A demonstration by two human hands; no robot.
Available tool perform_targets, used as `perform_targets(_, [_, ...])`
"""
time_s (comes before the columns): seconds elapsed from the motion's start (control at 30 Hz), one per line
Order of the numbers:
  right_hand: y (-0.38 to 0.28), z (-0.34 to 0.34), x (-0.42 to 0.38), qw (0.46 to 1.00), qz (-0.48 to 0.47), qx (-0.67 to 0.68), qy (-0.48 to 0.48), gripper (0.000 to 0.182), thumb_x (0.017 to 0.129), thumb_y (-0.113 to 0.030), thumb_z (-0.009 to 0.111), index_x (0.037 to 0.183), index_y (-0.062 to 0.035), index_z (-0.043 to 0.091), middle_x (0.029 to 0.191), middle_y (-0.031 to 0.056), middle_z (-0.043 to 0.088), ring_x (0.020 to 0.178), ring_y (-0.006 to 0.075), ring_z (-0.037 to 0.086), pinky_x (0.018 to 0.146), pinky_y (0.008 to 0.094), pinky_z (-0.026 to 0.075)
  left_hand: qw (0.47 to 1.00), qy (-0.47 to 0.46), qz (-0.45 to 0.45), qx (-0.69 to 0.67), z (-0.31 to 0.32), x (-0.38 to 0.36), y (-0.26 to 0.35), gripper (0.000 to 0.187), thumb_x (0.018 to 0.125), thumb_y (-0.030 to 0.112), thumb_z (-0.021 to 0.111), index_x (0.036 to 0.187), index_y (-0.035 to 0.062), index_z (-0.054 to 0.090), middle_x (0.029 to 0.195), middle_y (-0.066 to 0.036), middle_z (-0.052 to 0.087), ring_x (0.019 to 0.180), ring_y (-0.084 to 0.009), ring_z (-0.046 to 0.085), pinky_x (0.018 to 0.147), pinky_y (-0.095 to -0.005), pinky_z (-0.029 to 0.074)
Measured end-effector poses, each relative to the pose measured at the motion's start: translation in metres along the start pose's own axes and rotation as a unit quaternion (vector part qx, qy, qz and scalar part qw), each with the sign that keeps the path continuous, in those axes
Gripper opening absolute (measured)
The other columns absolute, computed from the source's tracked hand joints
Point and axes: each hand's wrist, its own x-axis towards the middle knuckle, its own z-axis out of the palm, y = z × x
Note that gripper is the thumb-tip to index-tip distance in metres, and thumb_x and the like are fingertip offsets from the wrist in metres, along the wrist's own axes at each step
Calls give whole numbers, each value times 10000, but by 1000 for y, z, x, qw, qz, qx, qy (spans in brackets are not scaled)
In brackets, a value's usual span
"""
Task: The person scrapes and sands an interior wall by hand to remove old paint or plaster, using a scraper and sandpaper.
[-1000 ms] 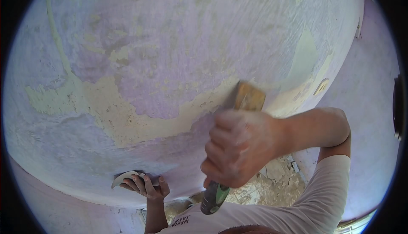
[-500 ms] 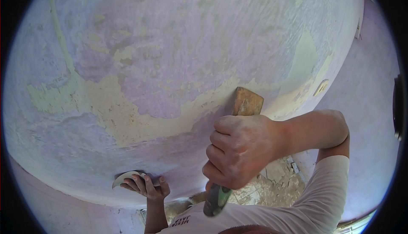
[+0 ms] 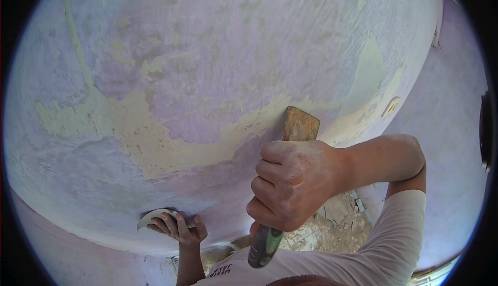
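Observation:
My right hand [image 3: 293, 185] is wrapped in a fist around a scraper [image 3: 301, 125]. Its broad, stained, rust-brown blade points up at the wall, its top edge lying over the bare cream strip in this view. Below the fist sticks out the black and green end of the handle. Lower down on the left, my left hand [image 3: 179, 227] grips a pale, crescent-shaped curved piece [image 3: 151, 216], fingers over its front, close by the foot of the wall. The lilac wall [image 3: 202, 99] carries an uneven cream patch [image 3: 150, 153] where paint is gone.
A wall socket or switch plate [image 3: 390, 107] sits at the right of this wall. Another lilac wall [image 3: 441, 182] meets it in the corner, with a dark object [image 3: 486, 130] at its far edge. Broken debris [image 3: 332, 223] covers the floor below my right arm.

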Motion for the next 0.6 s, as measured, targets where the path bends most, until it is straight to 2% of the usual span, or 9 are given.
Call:
perform_targets(0.13, [-11,6,-1,998,-32,10,-51,473,772,-376,644,497,-117,360,443,-55,337,399,97,395,408,265,267,1000,5,3,0,1,0,-1,524,923,344,429,1379,109,323,1471,-190,250,1382,-413,125,1086,-609,32])
perform_targets(0.23, [0,-1,1,999,4,5,38,479,771,-381,645,495,-115,359,441,-54,337,395,95,386,404,265,262,1000,9,1,-4,2,1,0,519,920,342,433,1373,109,333,1471,-191,249,1383,-413,123,1086,-609,30])
perform_targets(0.33, [-10,8,-2,999,-1,38,-31,486,770,-394,645,495,-113,360,440,-52,336,397,95,379,408,265,265,1000,6,3,-9,0,1,-1,520,919,341,435,1372,105,334,1472,-193,246,1383,-414,119,1085,-610,29])
perform_targets(0.43, [3,-1,-1,1000,0,-28,-11,491,779,-396,639,490,-114,360,440,-54,343,399,91,385,407,264,264,1000,5,7,-3,1,0,-2,527,921,341,435,1377,100,327,1473,-194,243,1384,-416,115,1083,-610,29])
perform_targets(0.47, [2,-1,0,1000,7,-18,25,489,787,-385,639,489,-116,360,440,-54,344,400,90,386,408,261,264,1000,3,7,-2,0,1,-2,529,921,341,435,1378,98,326,1474,-194,243,1384,-416,114,1083,-610,30])
perform_targets(0.6, [-5,5,-1,1000,1,-3,-17,486,787,-376,650,487,-125,362,440,-55,349,403,83,390,411,258,267,1000,3,3,-6,0,2,0,530,921,342,433,1377,94,325,1473,-195,243,1384,-416,114,1083,-610,32])
